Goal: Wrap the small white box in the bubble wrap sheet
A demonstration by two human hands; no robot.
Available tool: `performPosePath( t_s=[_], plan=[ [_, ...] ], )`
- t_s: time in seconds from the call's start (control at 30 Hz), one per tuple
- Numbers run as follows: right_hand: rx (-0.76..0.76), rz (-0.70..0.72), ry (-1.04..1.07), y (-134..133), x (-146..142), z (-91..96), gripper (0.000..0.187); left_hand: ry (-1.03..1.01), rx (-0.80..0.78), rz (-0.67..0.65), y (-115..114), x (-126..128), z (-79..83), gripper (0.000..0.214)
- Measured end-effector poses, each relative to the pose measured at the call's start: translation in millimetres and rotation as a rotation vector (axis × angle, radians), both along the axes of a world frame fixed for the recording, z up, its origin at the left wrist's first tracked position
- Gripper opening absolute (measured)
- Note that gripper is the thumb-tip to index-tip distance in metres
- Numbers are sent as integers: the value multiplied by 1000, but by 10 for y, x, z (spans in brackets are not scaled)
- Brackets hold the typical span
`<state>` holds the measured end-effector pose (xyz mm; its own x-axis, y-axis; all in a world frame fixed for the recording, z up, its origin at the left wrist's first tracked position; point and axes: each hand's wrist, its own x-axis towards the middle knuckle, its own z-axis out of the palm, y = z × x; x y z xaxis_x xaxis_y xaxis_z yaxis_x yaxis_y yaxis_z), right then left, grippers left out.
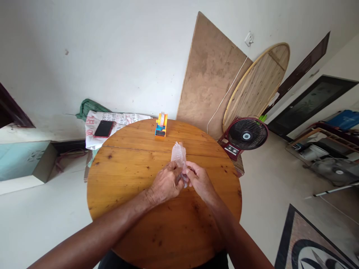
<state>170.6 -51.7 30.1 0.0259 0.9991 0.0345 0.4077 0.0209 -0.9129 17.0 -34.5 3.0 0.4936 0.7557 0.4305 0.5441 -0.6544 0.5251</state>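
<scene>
The left hand (166,182) is closed, fingers curled under and thumb pressing on the lower part of a translucent wrapped bundle (178,153). The right hand (201,182) pinches the same bundle at its lower right edge between thumb and forefinger; its other fingers are bent, partly hidden behind the thumb. The two hands nearly meet, fingertips turned toward each other, and the back of the left hand faces up. Both forearms come in from the lower corners and slant inward, the left one lying at the flatter angle.

The bundle is above the middle of a round wooden worktop (120,186), its crinkled far end pointing away from the person. Whether its underside touches the wood cannot be told. Beyond it, near the far edge, stands an orange, yellow and blue tape dispenser (160,129). To the left, just past the rim, a dark phone with a red edge (103,129) lies on a white printed sack (127,119). Past the right rim stands a dark red fan (246,129), with a brown board (209,71) leaning on the wall behind.
</scene>
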Motion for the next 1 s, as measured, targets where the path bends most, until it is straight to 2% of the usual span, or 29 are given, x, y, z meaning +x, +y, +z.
performPosePath(
  t_s=[0.13, 0.3, 0.57, 0.77, 0.87, 0.93, 1.0],
  plan=[
    [-55, 87, 21, -59, 10, 72, 42, -180, -142, -14, 32, -30, 20, 45],
    [-51, 134, -65, -83, 43, 93, 48, -305, -330, -21, 66, -19, 30, 30],
    [-28, 209, -237, -113, 74, 245, 59, -290, -317, 67, 112, 66, -54, 25],
    [-38, 255, -123, -82, 134, 261, 57, -310, -381, 51, 145, 87, -101, 36],
    [-8, 207, -47, 43, 193, 200, 43, -285, -414, 67, 133, 84, -98, 35],
    [39, 148, -55, 180, 240, 153, 24, -254, -413, 85, 120, 79, -88, 32],
    [79, 126, -100, 357, 290, 109, 14, -213, -413, 114, 111, 75, -57, 31]
  ],
)
